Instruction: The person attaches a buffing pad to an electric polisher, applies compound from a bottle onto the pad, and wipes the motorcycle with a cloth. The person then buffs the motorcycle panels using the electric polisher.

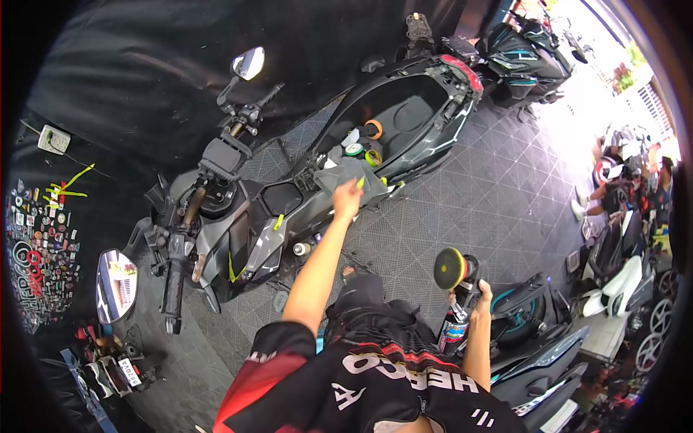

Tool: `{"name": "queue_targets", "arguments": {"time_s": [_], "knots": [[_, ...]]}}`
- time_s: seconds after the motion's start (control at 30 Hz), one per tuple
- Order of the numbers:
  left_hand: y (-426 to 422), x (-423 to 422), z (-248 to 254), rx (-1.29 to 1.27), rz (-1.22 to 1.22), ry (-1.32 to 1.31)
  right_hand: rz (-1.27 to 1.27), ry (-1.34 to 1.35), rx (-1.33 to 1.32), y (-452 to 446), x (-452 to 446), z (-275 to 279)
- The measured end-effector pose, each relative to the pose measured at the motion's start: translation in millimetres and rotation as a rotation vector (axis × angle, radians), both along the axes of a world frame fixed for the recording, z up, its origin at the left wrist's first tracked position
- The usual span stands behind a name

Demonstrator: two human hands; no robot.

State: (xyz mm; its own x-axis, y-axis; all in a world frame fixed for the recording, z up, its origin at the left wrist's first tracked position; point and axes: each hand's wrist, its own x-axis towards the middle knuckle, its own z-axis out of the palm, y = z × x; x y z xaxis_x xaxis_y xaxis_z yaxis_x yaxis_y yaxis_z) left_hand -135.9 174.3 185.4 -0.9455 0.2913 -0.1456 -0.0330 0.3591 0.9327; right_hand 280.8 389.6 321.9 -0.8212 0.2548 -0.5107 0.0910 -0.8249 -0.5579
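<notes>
My left arm stretches forward to the scooter (pixel 289 209), which stands with its seat area uncovered. My left hand (pixel 349 196) has its fingers closed at a grey cloth (pixel 339 175) lying over the front edge of the open under-seat compartment (pixel 426 119). A scrap of yellow-green tape shows by the fingertips. Closed around a polisher (pixel 469 278) is my right hand (pixel 481 297); the polisher's round yellow-and-black pad (pixel 449 268) faces left. A can with a colourful label (pixel 453 330) is just below it; whether the hand also grips the can is unclear.
Tape rolls (pixel 372 157) and an orange pad (pixel 373 129) lie in the compartment. A small bottle (pixel 301 249) stands beside the scooter on the tiled floor (pixel 426 209). Another scooter (pixel 527 317) is close on my right. More motorcycles and a person's legs (pixel 588 202) are farther right.
</notes>
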Motion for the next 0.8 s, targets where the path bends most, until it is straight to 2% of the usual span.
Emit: {"name": "queue_targets", "arguments": {"time_s": [0.07, 0.17, 0.2, 0.27, 0.3, 0.33, 0.4, 0.43, 0.47, 0.5, 0.53, 0.57, 0.6, 0.63, 0.67, 0.7, 0.73, 0.8], "knots": [[43.8, -33.6, 37.3, -0.231, -0.091, 0.059, -0.074, -0.068, 0.058, 13.7, -6.6, -3.9], [80.1, -67.3, 8.6, -0.383, -0.216, 0.016, -0.053, -0.051, 0.203, 49.2, -14.1, 3.2], [82.7, -61.4, 15.3, -0.396, -0.227, -0.041, -0.038, -0.05, 0.194, 61.2, -21.4, 9.5], [87.4, -32.9, 18.6, -0.375, -0.454, -0.001, 0.003, -0.011, 0.2, 88.5, -50.7, 18.8], [91.5, -15.2, 20.5, -0.315, -0.66, -0.195, 0.022, 0.014, 0.22, 101.9, -65.8, 24.1], [96.1, 20.0, 15.5, -0.192, -0.757, -0.17, 0.084, 0.09, 0.143, 120.7, -85.9, 31.5], [118.0, 81.5, 75.5, 0.051, -1.086, -0.548, 0.143, 0.06, 0.099, 158.8, -121.9, 22.7], [133.7, 112.3, 67.0, 0.1, -1.154, -0.503, 0.277, 0.088, 0.042, 181.3, -137.3, 4.8], [142.1, 158.5, 61.8, 0.173, -0.916, -0.593, 0.426, 0.152, -0.075, 185.5, -168.1, 22.1], [154.8, 195.6, 55.5, 0.268, -0.676, -0.653, 0.427, -0.021, -0.046, 200.1, -189.7, 2.2], [155.3, 209.2, 40.9, 0.33, -0.562, -0.48, 0.562, 0.077, -0.082, 188.8, -219.7, 30.5], [163.6, 212.5, 22.1, 0.51, -0.463, -0.608, 0.696, 0.181, -0.111, 177.7, -248.6, 58.9], [171.5, 217.2, 3.9, 0.692, -0.358, -0.728, 0.776, 0.232, -0.08, 162.4, -266.5, 58.5], [185.1, 204.0, 86.8, 1.126, -0.2, -0.701, 0.841, 0.282, 0.054, 147.7, -278.5, 69.9], [214.3, 184.2, 176.8, 1.166, -0.227, -0.594, 0.885, 0.336, 0.22, 131.2, -290.8, 76.9], [214.8, 177.3, 199.7, 1.18, -0.183, -0.52, 0.965, 0.434, 0.387, 111.0, -304.8, 91.2], [215.2, 170.5, 222.9, 1.192, -0.138, -0.445, 1.039, 0.545, 0.725, 103.1, -318.6, 106.7], [149.0, 188.6, 172.2, 1.1, -0.023, -0.458, 0.929, 0.832, 0.922, 83.4, -328.6, 128.5]]}}
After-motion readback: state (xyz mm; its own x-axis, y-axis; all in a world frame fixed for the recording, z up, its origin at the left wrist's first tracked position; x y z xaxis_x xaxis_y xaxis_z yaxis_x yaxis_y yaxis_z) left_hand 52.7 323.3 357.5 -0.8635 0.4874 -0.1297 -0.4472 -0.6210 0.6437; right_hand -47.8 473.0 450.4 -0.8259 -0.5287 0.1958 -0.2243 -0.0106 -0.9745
